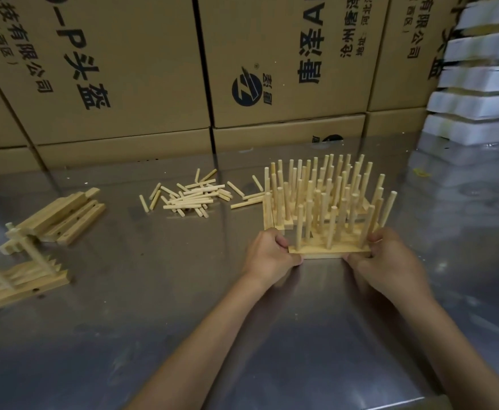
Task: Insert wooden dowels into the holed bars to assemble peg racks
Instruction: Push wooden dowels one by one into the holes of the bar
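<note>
The nearest pale wooden peg rack (pixel 329 250), a flat holed bar with upright round dowels standing in it, lies on the reflective steel table (pixel 183 306) toward its right side, in front of a dense cluster of finished peg racks (pixel 319 196) that it touches or nearly touches. The left hand (pixel 270 253) grips the bar's left end with curled fingers, and the right hand (pixel 386 255) grips its right end the same way, thumbs on the near edge. The rack looks light and stiff, but the dowels are probably only pressed in, so lifting by the pegs could pull them loose; the bar's two ends, as held here, seem the safest hold. The smooth metal would likely let it slide easily, and its tall pegs may catch on those of the cluster behind. Toward the middle of the table, nearer its far edge, lies a loose heap of short wooden dowels (pixel 189 198). Near the left edge lie stacked unfilled wooden holed bars (pixel 70 216), with other partly built wooden pieces (pixel 20 267) closer to the near-left corner. Brown printed cardboard cartons (pixel 272 69) stand along the far edge, and stacked white foam blocks (pixel 479 84) occupy the far-right corner.
</note>
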Available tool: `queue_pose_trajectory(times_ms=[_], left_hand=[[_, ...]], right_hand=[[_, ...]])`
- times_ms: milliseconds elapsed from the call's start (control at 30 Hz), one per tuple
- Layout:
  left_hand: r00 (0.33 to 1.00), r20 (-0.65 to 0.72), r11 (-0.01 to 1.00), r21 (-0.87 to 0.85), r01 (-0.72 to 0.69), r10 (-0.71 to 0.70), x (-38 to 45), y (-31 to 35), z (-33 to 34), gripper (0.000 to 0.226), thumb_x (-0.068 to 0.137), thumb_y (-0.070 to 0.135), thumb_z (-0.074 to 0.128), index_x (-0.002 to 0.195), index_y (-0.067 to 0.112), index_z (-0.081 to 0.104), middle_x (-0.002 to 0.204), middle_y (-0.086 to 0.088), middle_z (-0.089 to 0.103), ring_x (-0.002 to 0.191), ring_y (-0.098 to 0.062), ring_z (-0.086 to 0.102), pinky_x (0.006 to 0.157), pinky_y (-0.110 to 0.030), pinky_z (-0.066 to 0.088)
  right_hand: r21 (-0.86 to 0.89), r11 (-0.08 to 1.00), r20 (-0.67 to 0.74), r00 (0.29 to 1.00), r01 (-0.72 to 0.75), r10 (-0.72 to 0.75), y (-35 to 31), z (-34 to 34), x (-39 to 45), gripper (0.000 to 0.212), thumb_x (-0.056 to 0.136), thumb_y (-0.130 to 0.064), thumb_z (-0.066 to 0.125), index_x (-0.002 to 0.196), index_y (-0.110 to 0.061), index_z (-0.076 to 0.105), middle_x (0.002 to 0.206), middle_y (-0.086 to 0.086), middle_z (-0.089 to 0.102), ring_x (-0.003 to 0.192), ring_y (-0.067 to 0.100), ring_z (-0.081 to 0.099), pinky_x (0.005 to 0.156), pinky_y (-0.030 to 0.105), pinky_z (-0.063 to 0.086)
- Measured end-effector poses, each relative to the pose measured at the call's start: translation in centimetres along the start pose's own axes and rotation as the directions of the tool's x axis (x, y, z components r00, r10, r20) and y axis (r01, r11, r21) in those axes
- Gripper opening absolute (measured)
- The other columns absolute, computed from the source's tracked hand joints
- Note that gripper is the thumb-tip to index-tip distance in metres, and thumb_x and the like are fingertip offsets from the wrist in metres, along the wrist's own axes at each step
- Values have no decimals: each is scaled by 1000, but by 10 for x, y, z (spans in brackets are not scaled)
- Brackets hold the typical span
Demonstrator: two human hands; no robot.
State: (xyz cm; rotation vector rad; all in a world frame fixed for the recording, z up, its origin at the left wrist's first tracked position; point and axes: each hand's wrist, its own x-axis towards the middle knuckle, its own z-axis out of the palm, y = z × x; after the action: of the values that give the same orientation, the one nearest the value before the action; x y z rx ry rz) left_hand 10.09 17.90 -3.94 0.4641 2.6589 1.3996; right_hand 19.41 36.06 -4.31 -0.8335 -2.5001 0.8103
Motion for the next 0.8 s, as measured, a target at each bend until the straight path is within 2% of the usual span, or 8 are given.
queue_pose_trajectory(times_ms=[100,267,433,500,567,633,733,800], left_hand=[[999,-45,1000,-6,23,-24,4,6,8,35,68,23,90,73,26,56,79,3,67,86,-19,67,72,-27,49],[994,-103,999,-25,44,-47,9,11,14,31,71,24,88,78,24,58,77,5,66,88,-18,66,71,-25,47],[995,-103,1000,-9,-9,8,7,5,12,28,74,22,86,81,21,59,71,6,64,84,-16,65,77,-28,50],[997,-73,999,-29,-16,13,6,0,8,28,76,16,84,77,23,56,66,8,59,70,-12,59,71,-28,48],[999,-35,997,-71,-8,5,6,-5,1,29,79,6,77,76,22,54,63,7,55,61,-10,52,64,-25,43],[999,-33,997,-74,-23,21,5,-11,-9,25,83,1,70,78,20,54,64,6,53,60,-10,50,62,-23,42],[991,-94,994,65,-91,97,-1,-25,-31,20,87,-1,57,84,20,56,66,10,55,64,-4,51,52,-12,35],[985,-138,990,109,-87,102,-3,-38,-50,23,88,-3,52,86,19,56,68,10,55,69,-8,54,55,-14,34]], right_hand=[[-10,1000,-13,1000,-24,24,-1,1,8,44,79,-39,75,110,-17,53,105,7,64,101,32,59,71,34,41],[-38,999,-24,999,-30,29,-5,1,17,43,81,-39,73,111,-15,55,112,8,63,108,33,57,76,36,43],[-169,984,-55,998,-51,42,-9,-1,4,35,85,-41,66,98,-12,52,99,9,64,98,36,60,71,35,42],[-262,965,-23,999,18,-25,-13,1,-8,20,89,-36,55,87,-16,57,88,6,65,85,32,59,68,35,42],[-293,949,25,993,114,-111,-23,5,-21,20,88,-34,50,77,-19,56,79,2,62,78,28,57,66,34,40],[-279,939,94,979,202,-183,-39,13,-35,23,88,-38,49,74,-20,55,77,-3,60,81,25,60,65,33,39],[-220,923,192,941,317,-277,-68,36,-50,25,86,-43,49,78,-20,56,82,-4,63,88,24,61,67,31,37],[-167,903,239,905,396,-353,-91,54,-56,24,86,-43,49,77,-21,55,83,-4,64,90,23,62,67,31,35]])
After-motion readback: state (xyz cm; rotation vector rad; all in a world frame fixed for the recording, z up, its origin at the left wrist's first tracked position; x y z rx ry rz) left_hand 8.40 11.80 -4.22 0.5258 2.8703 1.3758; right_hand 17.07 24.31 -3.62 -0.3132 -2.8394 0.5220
